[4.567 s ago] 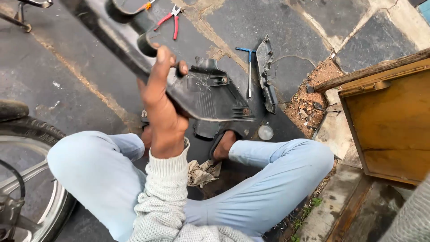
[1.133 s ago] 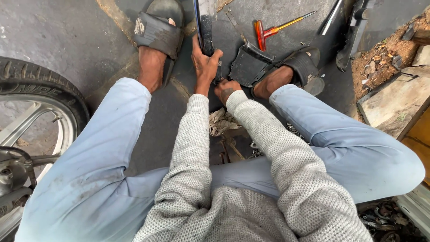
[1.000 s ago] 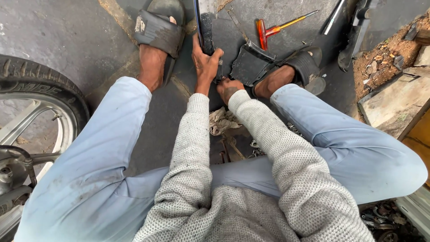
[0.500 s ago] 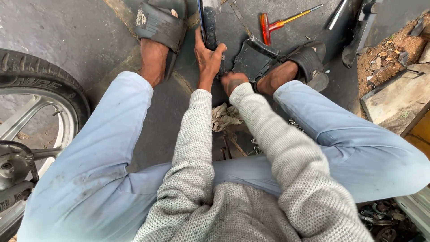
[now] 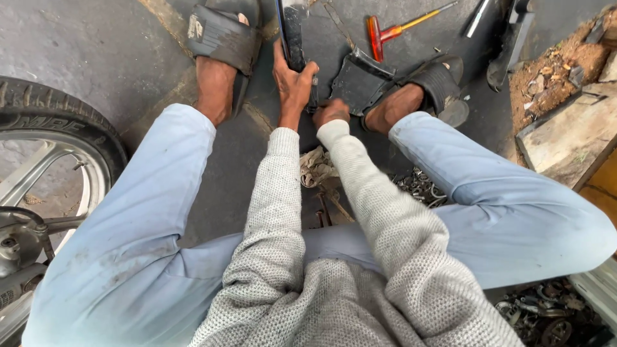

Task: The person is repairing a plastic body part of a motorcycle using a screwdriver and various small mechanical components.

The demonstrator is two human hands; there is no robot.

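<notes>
The person sits on the pavement [image 5: 96, 38] with both legs stretched forward, and the work sits between the two sandalled feet. The left hand [image 5: 292, 83] is wrapped tight around a long, narrow black part [image 5: 292, 29] that stands nearly upright and runs out of the top of the view. The right hand [image 5: 331, 112] lies lower and just beside it, fingers curled in at the base of a black plastic panel [image 5: 360, 80]; whether it grips something small there or only presses on the panel cannot be told. The panel leans against the right foot in its black sandal [image 5: 440, 80], which seems to brace it, while the left sandal [image 5: 222, 35] is planted well to the other side. As a judgement, the job looks mid-way — the two black pieces meet at the hands and are being worked at that joint, but nothing shows whether it is fastened or loose. A red-handled screwdriver [image 5: 392, 29] lies on the ground beyond the panel, near but untouched, with a dark metal piece [image 5: 508, 38] further right. A crumpled rag [image 5: 318, 167] lies under the forearms, and a motorcycle wheel [image 5: 58, 128] stands at the left edge — well apart from the hands.
</notes>
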